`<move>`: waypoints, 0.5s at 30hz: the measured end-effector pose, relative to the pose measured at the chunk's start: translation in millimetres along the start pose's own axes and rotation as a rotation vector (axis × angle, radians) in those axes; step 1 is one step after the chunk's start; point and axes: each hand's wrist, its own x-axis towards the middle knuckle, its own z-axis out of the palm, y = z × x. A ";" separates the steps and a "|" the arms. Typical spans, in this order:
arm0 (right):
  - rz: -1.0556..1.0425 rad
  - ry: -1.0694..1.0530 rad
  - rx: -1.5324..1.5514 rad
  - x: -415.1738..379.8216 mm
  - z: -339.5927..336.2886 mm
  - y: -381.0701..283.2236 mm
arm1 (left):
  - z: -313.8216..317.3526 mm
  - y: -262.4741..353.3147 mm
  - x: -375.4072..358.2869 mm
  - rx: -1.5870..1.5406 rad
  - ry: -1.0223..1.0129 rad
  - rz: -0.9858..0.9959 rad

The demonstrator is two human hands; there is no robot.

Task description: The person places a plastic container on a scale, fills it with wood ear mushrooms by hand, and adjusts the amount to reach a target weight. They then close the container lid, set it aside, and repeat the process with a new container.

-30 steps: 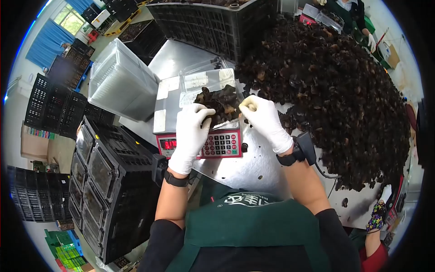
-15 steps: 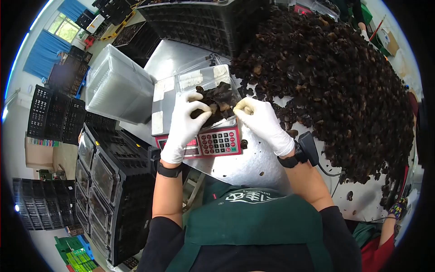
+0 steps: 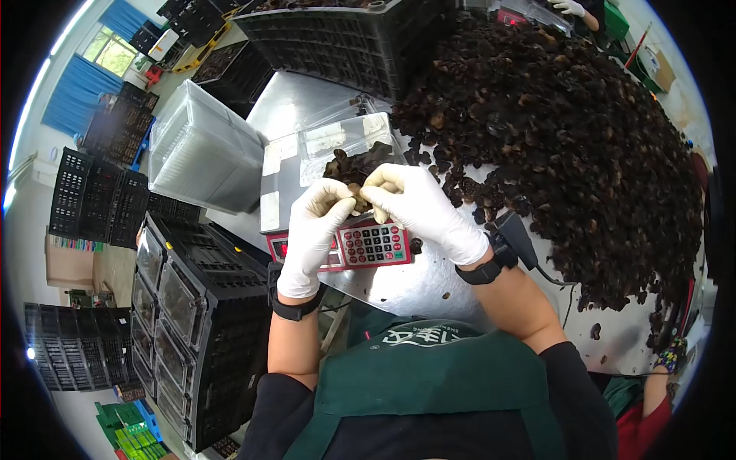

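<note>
Mushrooms [image 3: 359,170], dark, in clear tray [image 3: 337,142] on scale [image 3: 353,241] for weighing; left hand [image 3: 316,222] and right hand [image 3: 414,207], gloved, pinching one piece together above keypad.

Bright daylight, window [image 3: 107,47] upper left, strong fisheye bending, black vignette corners

Both gloved hands now meet over the near edge of the clear tray [image 3: 345,142] on the scale [image 3: 349,244]. The right hand [image 3: 418,207], earlier apart at three o'clock of the tray, swings in toward nine o'clock until its fingertips touch those of the left hand [image 3: 316,222], pinching a dark mushroom piece [image 3: 359,201] between them.
</note>
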 end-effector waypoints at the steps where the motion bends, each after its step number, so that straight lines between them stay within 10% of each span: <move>1: 0.010 -0.001 -0.007 -0.7 -1.3 3.4 | 2.7 -1.2 -0.5 -0.009 0.000 0.006; 15: 0.015 0.035 0.076 -27.7 -8.5 9.7 | 23.7 -8.7 -7.3 0.121 -0.064 -0.031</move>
